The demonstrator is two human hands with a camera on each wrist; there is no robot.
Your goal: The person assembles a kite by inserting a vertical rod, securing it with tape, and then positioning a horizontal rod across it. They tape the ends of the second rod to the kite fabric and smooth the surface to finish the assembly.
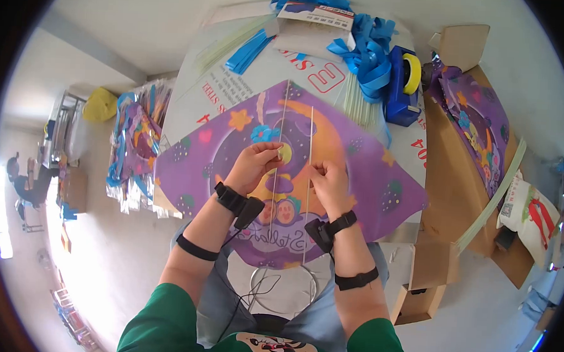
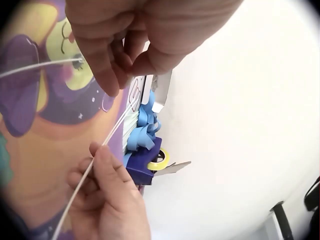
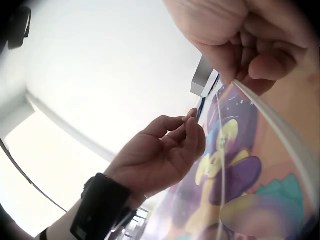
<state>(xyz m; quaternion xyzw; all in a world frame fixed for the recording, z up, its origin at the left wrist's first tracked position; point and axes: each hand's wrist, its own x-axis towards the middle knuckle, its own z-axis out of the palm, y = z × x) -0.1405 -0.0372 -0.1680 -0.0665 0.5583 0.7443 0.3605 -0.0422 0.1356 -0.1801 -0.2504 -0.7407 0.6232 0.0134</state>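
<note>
A purple diamond-shaped kite point(image 1: 371, 148), printed with fruit, stars and mirrored lettering, lies across the table edge and the person's lap. One thin white rod point(image 1: 274, 201) runs lengthwise over its middle. My right hand point(image 1: 329, 187) pinches a second white rod point(image 1: 311, 130) between thumb and fingertips; this rod slants up from the kite in the left wrist view. My left hand point(image 1: 256, 164) hovers over the kite's middle, thumb and fingertips together beside the first rod. In the right wrist view the left hand point(image 3: 165, 145) stands apart from that rod point(image 3: 222, 165); what its fingertips hold is hidden.
At the table's back lie blue ribbons point(image 1: 370, 51), an open small box point(image 1: 313, 36), bundled pale rods point(image 1: 359, 104) and a blue tape dispenser point(image 1: 404, 87). A cardboard box point(image 1: 452, 177) with another kite point(image 1: 476, 121) stands right. Bagged kites point(image 1: 135, 141) hang left.
</note>
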